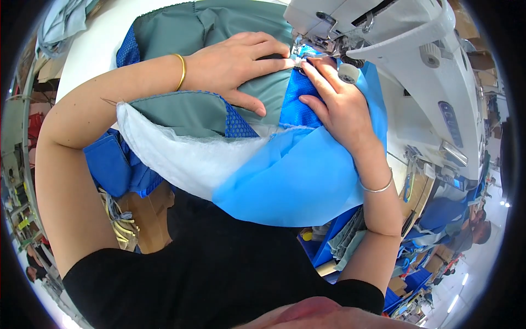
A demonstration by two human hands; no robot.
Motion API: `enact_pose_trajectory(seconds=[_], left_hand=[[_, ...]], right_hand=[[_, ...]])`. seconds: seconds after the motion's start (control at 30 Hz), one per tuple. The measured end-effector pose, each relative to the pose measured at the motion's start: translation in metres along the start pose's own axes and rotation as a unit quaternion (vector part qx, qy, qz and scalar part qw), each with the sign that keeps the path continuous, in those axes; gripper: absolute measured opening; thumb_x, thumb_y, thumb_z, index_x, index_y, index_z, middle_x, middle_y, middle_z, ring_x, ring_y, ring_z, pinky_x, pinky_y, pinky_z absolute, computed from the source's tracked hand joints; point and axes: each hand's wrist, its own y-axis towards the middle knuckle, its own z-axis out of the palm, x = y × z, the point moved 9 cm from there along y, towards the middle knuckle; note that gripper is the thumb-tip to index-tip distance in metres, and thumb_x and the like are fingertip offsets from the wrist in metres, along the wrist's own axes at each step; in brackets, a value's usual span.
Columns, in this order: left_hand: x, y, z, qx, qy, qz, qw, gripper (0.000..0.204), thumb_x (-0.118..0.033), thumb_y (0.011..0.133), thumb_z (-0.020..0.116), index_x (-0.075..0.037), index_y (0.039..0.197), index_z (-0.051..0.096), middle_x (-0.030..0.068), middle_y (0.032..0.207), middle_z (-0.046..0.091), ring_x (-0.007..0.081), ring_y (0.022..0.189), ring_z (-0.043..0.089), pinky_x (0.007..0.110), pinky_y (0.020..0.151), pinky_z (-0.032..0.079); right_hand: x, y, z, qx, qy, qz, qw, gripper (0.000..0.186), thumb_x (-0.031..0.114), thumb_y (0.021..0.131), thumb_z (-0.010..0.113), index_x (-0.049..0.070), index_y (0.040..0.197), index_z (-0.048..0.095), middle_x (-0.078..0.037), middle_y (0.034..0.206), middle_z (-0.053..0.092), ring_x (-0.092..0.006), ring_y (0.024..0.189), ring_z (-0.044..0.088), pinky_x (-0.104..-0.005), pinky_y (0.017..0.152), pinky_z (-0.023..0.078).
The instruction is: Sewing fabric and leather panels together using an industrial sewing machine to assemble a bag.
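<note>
Under the head of a white sewing machine [408,60] lies a layered fabric piece. Grey-green cloth [175,33] makes up its left part, and a bright blue mesh panel [296,107] adjoins it near the needle. My left hand [227,66] rests on the grey-green cloth, fingers stretched toward the presser foot, thumb spread. On the blue mesh lies my right hand [345,104], its fingers extended to the presser foot and its thumb apart. Both hands' fingertips nearly meet there; the needle itself is hard to make out. Light-blue fabric [296,178] and white padding [175,148] drape toward me.
The machine's arm stands close on the right of my right hand. Folded blue fabric [109,164] hangs below my left forearm. A blue bin [323,241] with grey cloth pieces [349,238] sits under the table at right. More grey cloth [66,22] lies at upper left.
</note>
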Motion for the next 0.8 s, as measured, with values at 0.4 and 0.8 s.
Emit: enact_pose_trajectory(seconds=[0.4, 0.8], left_hand=[[-0.004, -0.001, -0.003, -0.006, 0.048, 0.016, 0.999, 0.093, -0.061, 0.082, 0.071, 0.001, 0.146, 0.047, 0.0203, 0.144, 0.051, 0.0369, 0.139, 0.044, 0.047, 0.116, 0.037], [0.003, 0.001, -0.008, -0.032, 0.052, 0.028, 0.998, 0.091, -0.059, 0.082, 0.073, 0.004, 0.142, 0.049, 0.0212, 0.145, 0.052, 0.0379, 0.139, 0.046, 0.047, 0.117, 0.037]], right_hand=[[-0.005, -0.003, 0.005, 0.031, -0.012, 0.028, 0.999, 0.054, 0.028, 0.085, 0.077, 0.007, 0.133, 0.065, -0.013, 0.111, 0.072, -0.0314, 0.095, 0.066, -0.0392, 0.086, 0.055], [-0.007, 0.006, -0.001, -0.009, -0.062, 0.006, 0.998, 0.050, 0.030, 0.087, 0.075, 0.010, 0.131, 0.067, -0.011, 0.111, 0.072, -0.0295, 0.090, 0.067, -0.0393, 0.080, 0.056]])
